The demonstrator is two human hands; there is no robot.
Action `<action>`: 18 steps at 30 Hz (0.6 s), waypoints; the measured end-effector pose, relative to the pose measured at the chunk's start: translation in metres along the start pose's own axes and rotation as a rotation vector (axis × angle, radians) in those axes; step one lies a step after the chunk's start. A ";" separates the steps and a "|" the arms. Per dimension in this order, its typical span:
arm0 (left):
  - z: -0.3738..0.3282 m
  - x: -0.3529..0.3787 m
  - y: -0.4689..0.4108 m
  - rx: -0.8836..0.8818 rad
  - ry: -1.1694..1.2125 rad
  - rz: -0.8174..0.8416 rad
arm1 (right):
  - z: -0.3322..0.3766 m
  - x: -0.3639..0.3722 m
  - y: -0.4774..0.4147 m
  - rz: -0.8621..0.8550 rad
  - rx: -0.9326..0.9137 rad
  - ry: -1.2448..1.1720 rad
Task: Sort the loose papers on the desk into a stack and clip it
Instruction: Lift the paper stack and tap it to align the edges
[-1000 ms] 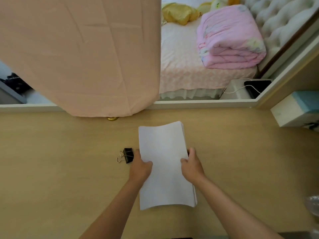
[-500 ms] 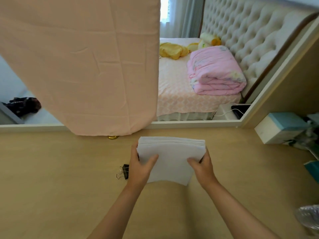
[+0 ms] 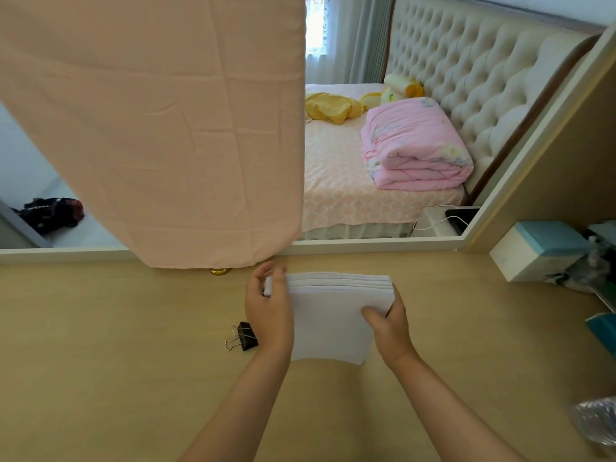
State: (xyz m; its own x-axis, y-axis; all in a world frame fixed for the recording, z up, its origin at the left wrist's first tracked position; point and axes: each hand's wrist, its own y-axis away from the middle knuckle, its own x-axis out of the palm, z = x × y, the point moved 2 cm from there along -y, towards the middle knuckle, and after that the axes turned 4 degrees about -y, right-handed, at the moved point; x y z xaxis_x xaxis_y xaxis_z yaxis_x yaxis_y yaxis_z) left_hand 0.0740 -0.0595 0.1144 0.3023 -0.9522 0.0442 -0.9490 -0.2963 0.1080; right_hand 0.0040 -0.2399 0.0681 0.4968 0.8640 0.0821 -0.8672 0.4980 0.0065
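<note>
Squaring up a paper stack [image 3: 330, 321], a person stands it on edge near the middle of the desk [image 3: 116, 361], a little in from the far edge. The left hand [image 3: 270, 311] curls its fingers round the stack's upper left corner, and the right hand [image 3: 390, 325] clamps the opposite side, thumb pressed flat on the front sheet and fingers tucked behind. Both hands are grasping the paper. Whether the bottom edge touches the desktop cannot be told from here.

The sheets appear gathered into one bundle, with no loose pages showing elsewhere on the desk. The top edge shows the layers slightly stepped, so the evening-up looks unfinished. A black binder clip [image 3: 245, 336] lies untouched on the desk just beside the left wrist, its wire handles pointing toward the left edge. The gathering seems done; what is left, by the look of it, is to level the edges, free one hand for the clip and fasten it over the stack.

A pink cloth [image 3: 166, 128] hangs down to the far edge, and a teal-and-white box [image 3: 540, 248] sits toward the far right corner.
</note>
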 end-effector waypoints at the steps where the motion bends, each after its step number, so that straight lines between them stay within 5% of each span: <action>1: -0.002 0.001 -0.001 0.004 0.024 0.011 | 0.001 0.000 0.000 0.006 -0.008 0.002; 18: 0.004 -0.004 0.006 0.058 -0.036 0.014 | -0.005 -0.004 0.003 0.003 0.001 0.009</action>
State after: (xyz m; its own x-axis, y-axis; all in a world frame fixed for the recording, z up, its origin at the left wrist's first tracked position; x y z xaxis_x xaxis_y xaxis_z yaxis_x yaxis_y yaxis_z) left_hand 0.0665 -0.0576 0.1106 0.2867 -0.9580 0.0090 -0.9569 -0.2859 0.0503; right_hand -0.0001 -0.2417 0.0630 0.4944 0.8662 0.0727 -0.8687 0.4952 0.0077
